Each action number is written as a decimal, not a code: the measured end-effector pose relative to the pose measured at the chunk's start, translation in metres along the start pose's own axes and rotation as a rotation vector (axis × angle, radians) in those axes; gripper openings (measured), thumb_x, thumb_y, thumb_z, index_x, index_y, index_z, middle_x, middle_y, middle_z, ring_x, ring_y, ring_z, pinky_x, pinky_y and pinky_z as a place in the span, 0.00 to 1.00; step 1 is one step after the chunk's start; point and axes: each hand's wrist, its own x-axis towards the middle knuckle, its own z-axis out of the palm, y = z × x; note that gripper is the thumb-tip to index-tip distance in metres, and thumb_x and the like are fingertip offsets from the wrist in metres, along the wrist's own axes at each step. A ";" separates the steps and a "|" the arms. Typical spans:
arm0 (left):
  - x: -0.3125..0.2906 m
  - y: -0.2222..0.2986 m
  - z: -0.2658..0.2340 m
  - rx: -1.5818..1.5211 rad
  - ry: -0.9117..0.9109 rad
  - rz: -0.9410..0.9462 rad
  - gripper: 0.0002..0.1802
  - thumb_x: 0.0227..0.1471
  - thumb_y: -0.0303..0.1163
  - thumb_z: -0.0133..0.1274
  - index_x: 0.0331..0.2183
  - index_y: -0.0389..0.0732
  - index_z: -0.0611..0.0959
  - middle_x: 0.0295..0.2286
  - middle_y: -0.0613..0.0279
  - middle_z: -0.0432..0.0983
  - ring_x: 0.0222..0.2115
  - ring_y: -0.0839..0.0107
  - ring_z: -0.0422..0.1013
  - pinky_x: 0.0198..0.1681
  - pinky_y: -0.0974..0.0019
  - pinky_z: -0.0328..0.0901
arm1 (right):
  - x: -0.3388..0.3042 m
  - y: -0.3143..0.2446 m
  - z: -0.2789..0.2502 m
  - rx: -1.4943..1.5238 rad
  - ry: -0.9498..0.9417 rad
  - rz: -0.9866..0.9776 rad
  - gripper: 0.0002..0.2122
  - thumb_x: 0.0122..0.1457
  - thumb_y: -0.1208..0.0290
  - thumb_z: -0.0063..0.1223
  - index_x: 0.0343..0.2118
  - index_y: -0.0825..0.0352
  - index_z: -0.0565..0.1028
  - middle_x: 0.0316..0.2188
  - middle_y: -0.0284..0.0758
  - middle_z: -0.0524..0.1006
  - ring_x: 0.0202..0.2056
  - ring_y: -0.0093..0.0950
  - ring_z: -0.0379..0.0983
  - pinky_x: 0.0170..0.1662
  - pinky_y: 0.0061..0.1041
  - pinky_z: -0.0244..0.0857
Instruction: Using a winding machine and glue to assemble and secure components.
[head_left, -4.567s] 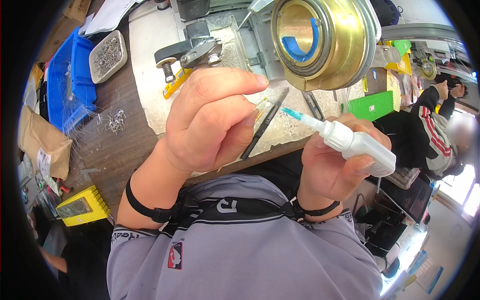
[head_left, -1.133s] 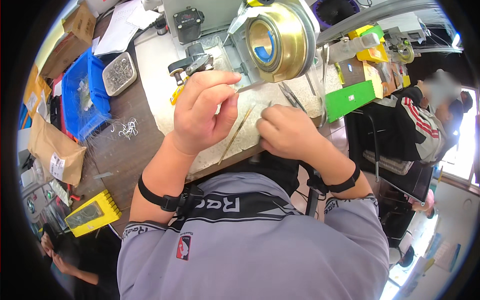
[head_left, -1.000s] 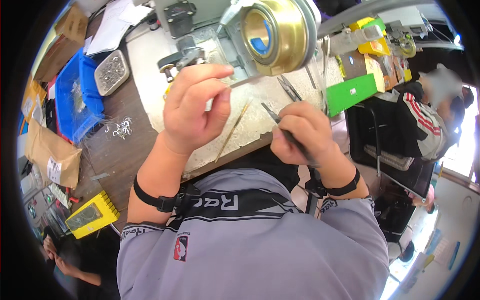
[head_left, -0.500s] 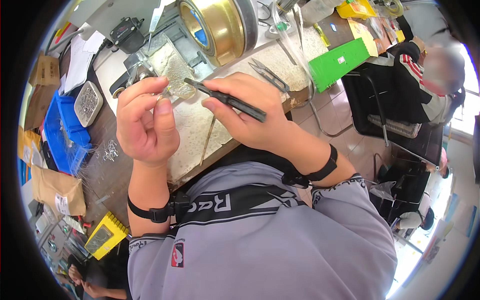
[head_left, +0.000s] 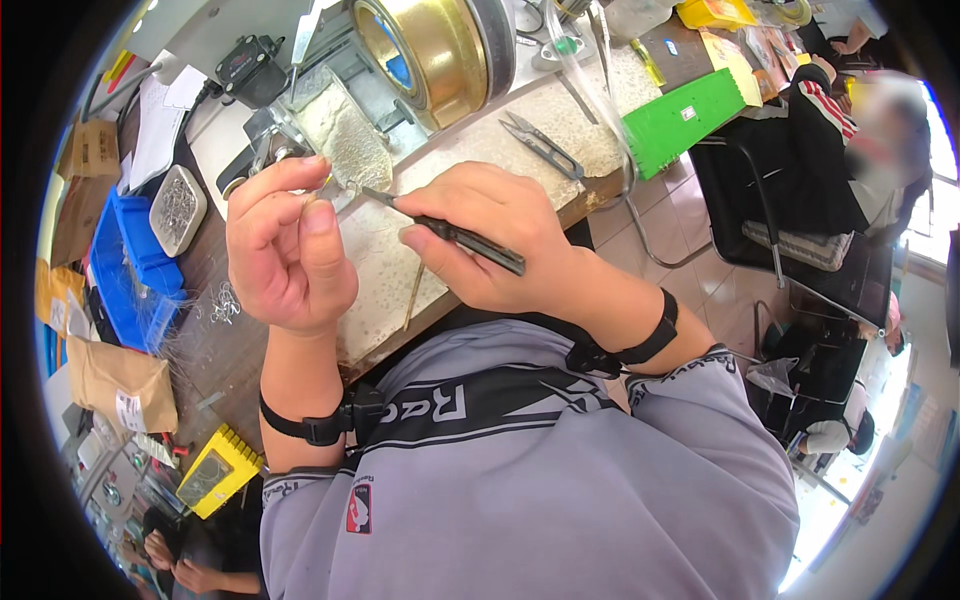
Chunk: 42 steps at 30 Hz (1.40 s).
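Head view: probably hooks (head_left: 223, 303) beside left hand (head_left: 290, 250)

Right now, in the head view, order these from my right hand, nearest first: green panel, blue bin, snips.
1. Snips, just beyond your right hand.
2. Green panel, farther right.
3. Blue bin, over on the left.

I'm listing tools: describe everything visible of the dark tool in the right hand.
The dark tool is slim, apparently metal, with a narrow tip and wider rear end. The right hand holds it slantwise above the bench, its tip toward the left hand. Part is hidden; whether the tip touches anything is unclear.
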 end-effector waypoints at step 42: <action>0.014 -0.003 0.003 0.239 -0.112 0.321 0.14 0.43 0.13 0.60 0.37 0.31 0.80 0.42 0.47 0.80 0.40 0.53 0.79 0.41 0.59 0.76 | 0.029 -0.040 -0.038 -0.003 0.153 -0.045 0.15 0.59 0.68 0.69 0.43 0.70 0.77 0.30 0.39 0.79 0.29 0.32 0.76 0.33 0.26 0.71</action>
